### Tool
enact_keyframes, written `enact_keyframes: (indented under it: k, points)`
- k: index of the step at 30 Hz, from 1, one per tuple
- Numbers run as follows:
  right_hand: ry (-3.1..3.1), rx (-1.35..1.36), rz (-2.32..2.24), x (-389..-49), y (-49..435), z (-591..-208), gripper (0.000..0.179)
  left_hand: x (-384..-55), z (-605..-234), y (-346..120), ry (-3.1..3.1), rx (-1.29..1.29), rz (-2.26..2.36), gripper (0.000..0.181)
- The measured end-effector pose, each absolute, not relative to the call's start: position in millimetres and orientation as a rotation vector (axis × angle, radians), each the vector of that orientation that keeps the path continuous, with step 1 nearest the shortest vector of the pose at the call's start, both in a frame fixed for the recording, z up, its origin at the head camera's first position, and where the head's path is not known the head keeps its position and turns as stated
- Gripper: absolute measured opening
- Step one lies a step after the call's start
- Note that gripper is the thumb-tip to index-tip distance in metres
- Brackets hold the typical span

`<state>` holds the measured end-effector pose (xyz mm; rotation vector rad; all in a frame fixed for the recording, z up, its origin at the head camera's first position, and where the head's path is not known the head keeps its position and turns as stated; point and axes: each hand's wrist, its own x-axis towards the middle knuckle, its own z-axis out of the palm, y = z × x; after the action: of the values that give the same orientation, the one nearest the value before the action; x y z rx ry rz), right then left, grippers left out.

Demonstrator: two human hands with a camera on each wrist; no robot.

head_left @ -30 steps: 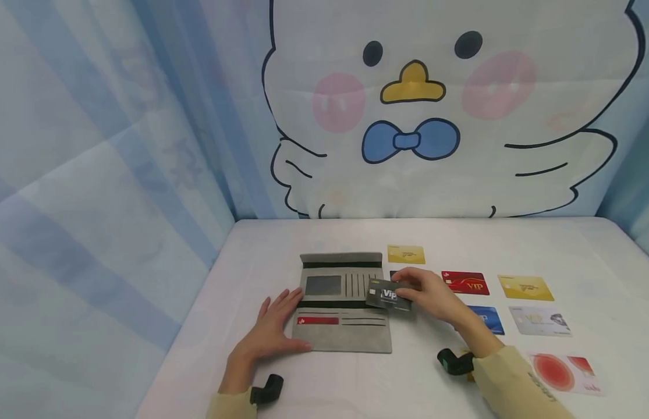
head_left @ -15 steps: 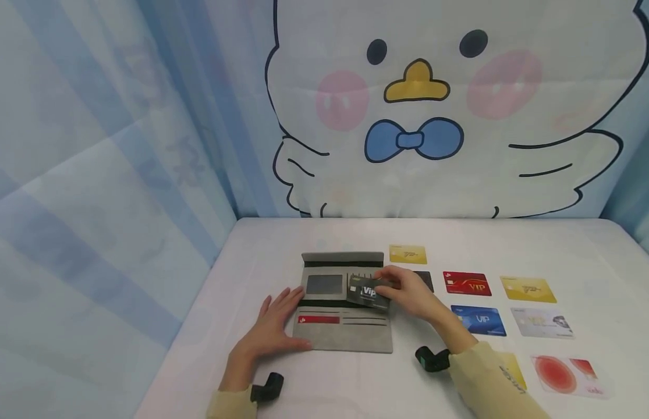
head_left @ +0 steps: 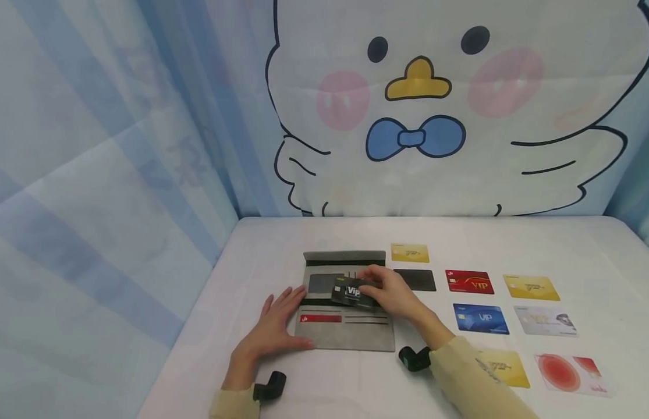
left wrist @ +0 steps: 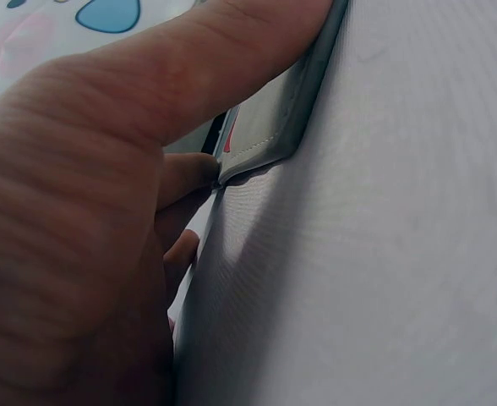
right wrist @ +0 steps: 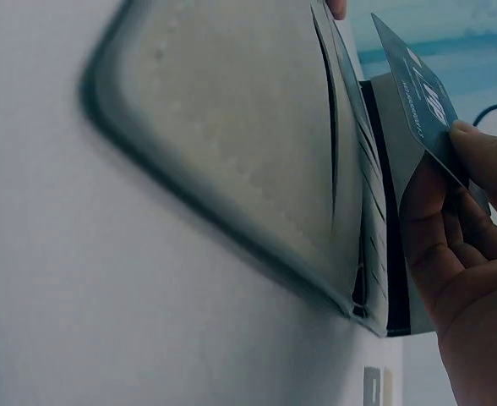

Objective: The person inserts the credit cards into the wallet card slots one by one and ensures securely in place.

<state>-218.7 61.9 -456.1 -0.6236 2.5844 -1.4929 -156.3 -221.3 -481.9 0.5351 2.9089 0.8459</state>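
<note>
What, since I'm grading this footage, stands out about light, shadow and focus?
Head view: soft light, lettering on the silver card washed out; left wrist view: left hand dim, a shadow across the white table; right wrist view: bluish tint, near corner of the wallet blurred.

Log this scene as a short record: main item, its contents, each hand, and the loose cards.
Main item: unfolded grey rectangular stitched wallet on a white tabletop
Contents: red card showing in a lower-panel slot
Left hand: fingers spread, resting at the wallet's left edge
Right hand: pinches a dark grey rectangular VIP card, raised above the wallet
Loose cards: eight, right of the wallet: three gold cards, dark plain card, red VIP card, blue VIP card, silvery-white card, white card with red circle
</note>
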Motion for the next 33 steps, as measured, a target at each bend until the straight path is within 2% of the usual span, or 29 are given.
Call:
enact_keyframes:
  k: [11, 33]
  points:
    - [2.582, -0.732, -1.499, -221.2, 35.6, -460.5, 0.021, -157.7, -481.2, -222.2, 2.884, 0.542, 0.851, 0.103]
    - [2.526, -0.743, -1.53, -222.9, 3.7, -464.8, 0.02, -158.1, -479.7, -225.3, 2.89, 0.556, 0.835, 0.105]
